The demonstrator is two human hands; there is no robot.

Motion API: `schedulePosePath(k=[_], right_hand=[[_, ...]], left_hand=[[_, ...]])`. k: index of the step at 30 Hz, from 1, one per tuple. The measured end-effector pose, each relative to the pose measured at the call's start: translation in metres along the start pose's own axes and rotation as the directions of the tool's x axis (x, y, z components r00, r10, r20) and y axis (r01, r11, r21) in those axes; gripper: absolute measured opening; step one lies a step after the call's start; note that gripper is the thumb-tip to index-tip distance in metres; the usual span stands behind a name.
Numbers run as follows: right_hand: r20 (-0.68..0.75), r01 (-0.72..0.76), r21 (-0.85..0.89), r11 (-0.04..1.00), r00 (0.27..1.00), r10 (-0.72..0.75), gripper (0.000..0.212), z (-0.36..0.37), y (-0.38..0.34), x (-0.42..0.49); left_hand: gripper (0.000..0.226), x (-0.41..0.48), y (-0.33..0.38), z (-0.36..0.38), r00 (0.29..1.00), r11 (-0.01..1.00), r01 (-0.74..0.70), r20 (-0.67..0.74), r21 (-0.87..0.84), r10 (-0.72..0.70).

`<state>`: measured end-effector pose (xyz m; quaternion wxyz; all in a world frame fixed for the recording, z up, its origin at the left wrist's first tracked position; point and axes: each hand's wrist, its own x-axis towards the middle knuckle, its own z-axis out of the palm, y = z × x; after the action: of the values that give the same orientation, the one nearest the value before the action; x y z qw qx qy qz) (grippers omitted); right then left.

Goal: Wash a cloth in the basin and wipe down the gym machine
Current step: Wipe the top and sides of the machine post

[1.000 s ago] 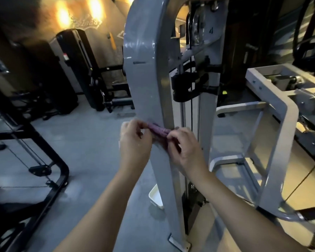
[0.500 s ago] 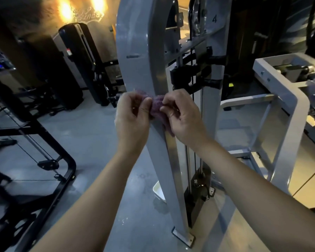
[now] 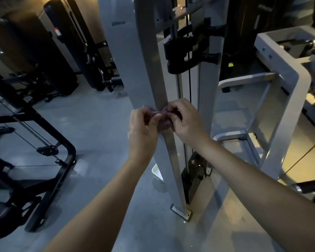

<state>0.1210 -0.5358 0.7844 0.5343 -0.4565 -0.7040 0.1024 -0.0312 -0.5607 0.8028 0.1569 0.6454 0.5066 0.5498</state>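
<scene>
gripping a bunched purple cloth point(image 3: 163, 116) from both sides, the left hand point(image 3: 143, 129) and right hand point(image 3: 186, 120) hold it against the front face of the grey upright post point(image 3: 145, 66) of the gym machine. the left hand's fingers are curled in, pinching the cloth's left end just off the post's left edge; the right hand's thumb and curled fingers pinch the right end at the post's right edge. the cloth is wrapped across the post's face between the two hands, roughly at the middle of the post's visible height, and only a small wad of it shows between the knuckles. both forearms reach up from the lower edge of the view.

the post leans slightly and runs down to a flat foot plate point(image 3: 181, 211) on the grey floor point(image 3: 98, 139). just behind the post's lower part a corner of a white basin point(image 3: 157, 172) sits on the floor, mostly hidden by the post. behind the post a black cable point(image 3: 189, 79) runs down past a black bracket point(image 3: 187, 57) toward dark hardware at the base. to the right stands a pale grey frame point(image 3: 282, 99) of another machine. along the left edge of the floor a black frame point(image 3: 44, 142) with thin cables and a pulley rests, and further back dark padded machines point(image 3: 67, 42) stand near the wall.
</scene>
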Motion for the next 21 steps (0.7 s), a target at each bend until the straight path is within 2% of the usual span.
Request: schedulePosePath(k=[3,6,8,12,14,16,21], right_hand=[[0.029,-0.119,0.026,0.993,0.993,0.118,0.007,0.020,0.019,-0.041],[0.098,-0.236,-0.012,0.972,0.967,0.236,0.004,0.045,0.050,-0.088],[0.187,-0.313,-0.061,0.948,0.929,0.318,0.010,0.058,0.070,-0.111],[0.302,-0.535,-0.023,0.845,0.802,0.516,0.016,0.079,0.098,-0.145],[0.335,-0.646,0.010,0.763,0.721,0.606,0.006,0.091,0.110,-0.161],[0.342,-0.734,0.054,0.677,0.650,0.679,0.019,0.104,0.123,-0.176],[0.335,-0.842,0.030,0.539,0.516,0.788,0.023,0.136,0.159,-0.216]], left_hand=[[0.014,-0.022,-0.028,0.010,0.997,0.999,0.028,0.072,0.041,-0.031],[0.011,-0.050,-0.073,0.023,0.967,0.979,0.158,0.181,0.128,-0.179],[0.012,-0.067,-0.102,0.033,0.935,0.954,0.241,0.223,0.176,-0.277],[0.020,-0.093,-0.151,0.053,0.851,0.893,0.364,0.295,0.264,-0.434],[0.025,-0.104,-0.173,0.063,0.817,0.869,0.388,0.321,0.308,-0.479],[0.029,-0.114,-0.191,0.072,0.779,0.838,0.436,0.327,0.329,-0.534],[0.030,-0.145,-0.234,0.098,0.687,0.751,0.549,0.314,0.367,-0.656]])
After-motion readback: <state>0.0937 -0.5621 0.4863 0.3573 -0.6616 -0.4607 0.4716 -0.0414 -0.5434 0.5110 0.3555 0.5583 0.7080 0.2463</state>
